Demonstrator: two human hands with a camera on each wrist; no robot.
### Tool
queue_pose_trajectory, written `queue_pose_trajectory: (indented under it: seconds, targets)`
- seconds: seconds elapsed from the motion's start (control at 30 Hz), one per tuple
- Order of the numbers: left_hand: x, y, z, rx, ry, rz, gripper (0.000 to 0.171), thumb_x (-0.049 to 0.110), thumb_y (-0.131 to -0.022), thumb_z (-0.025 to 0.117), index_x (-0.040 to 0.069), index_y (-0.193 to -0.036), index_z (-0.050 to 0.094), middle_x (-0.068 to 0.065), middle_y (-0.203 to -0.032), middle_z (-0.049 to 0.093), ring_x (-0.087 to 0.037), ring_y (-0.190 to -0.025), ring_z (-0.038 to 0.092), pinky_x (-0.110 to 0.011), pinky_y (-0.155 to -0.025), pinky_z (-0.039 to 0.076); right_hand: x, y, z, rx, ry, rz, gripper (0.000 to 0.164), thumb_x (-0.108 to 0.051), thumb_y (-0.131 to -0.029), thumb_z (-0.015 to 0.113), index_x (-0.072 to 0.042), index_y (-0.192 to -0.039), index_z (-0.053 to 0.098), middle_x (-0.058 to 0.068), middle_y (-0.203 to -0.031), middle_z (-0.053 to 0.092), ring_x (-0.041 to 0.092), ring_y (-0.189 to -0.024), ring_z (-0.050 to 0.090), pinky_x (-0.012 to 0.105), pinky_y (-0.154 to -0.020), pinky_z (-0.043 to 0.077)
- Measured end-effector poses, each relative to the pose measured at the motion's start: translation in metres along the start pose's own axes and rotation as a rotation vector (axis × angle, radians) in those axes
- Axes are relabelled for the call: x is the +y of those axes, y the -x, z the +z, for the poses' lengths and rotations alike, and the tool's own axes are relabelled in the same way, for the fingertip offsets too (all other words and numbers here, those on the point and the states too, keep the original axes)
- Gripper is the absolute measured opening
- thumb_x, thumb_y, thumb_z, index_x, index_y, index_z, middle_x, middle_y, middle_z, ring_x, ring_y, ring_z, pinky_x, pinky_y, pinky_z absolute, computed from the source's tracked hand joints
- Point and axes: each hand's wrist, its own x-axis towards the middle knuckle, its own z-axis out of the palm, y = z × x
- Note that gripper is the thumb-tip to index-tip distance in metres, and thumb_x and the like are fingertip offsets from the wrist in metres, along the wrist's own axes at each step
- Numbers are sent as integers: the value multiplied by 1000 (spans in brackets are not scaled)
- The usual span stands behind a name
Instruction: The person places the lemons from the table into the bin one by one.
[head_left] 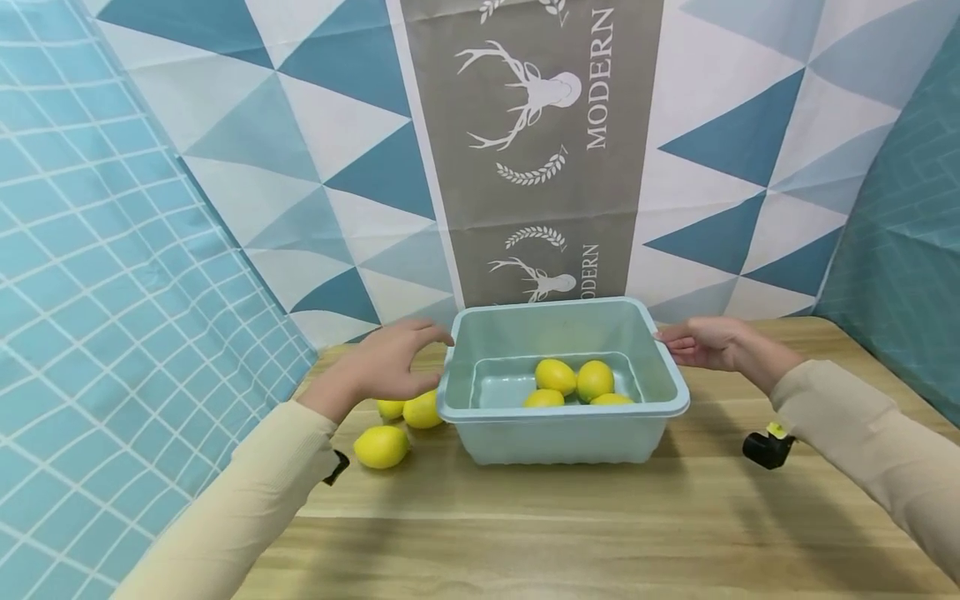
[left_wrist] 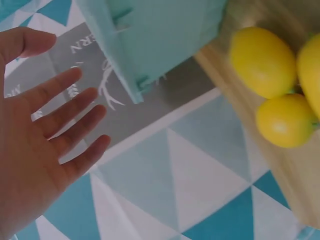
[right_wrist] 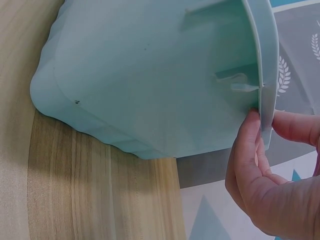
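R hand [head_left: 708, 343] pinched the tub [head_left: 562, 439], on the table [head_left: 525, 533] w/ lemons [head_left: 594, 382] inside, L hand [head_left: 390, 362] just off its L side, fingers spread — gripping prob. half done, next move calling for L to close.

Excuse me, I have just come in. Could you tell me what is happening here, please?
A person is handling a light blue tub. The right-hand grip pinches its right rim, while the left-hand grip is beside the left rim, fingers spread and not touching it. Four yellow lemons show inside; three more lemons lie on the wooden table, left of the tub.
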Motion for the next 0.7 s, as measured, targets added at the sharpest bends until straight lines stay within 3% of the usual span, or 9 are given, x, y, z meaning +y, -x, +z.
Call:
queue_pose_trajectory:
  seconds: [0.03, 0.27, 0.5, 0.7]
  targets:
    - [-1, 3, 2, 17, -3, 2, 42, 28, -82, 63, 14, -121, 62, -4, -123, 63, -25, -116, 58, -46, -98, 48, -1, 0, 0, 0, 2, -3, 1, -11, -93, 58, -12, -93, 58, -5, -84, 63, 5, -80, 64, 20, -82, 56]
    - [-8, 25, 21, 127, -53, -11, 45, 25, -79, 63, 12, -121, 61, -5, -120, 62, -23, -104, 61, -42, -84, 52, 0, 0, 2, 9, -8, -3, 19, -12, -92, 60, -7, -108, 50, -4, -86, 62, 6, -81, 64, 21, -82, 56]
    - [-15, 44, 45, 205, -117, -57, 49, 32, -79, 65, 10, -123, 61, -7, -122, 63, -28, -112, 60, -47, -94, 51, 2, 1, 4, 10, -8, -4, 24, -12, -93, 59, -5, -112, 47, -4, -86, 62, 6, -81, 64, 21, -82, 56]
    - [-24, 58, 62, 287, -170, -47, 52, 30, -74, 67, 10, -121, 61, -8, -119, 63, -29, -110, 59, -48, -89, 51, 1, 2, 4, 9, -12, -12, 23, -11, -93, 58, -4, -113, 47, -4, -85, 62, 5, -80, 63, 20, -81, 56]
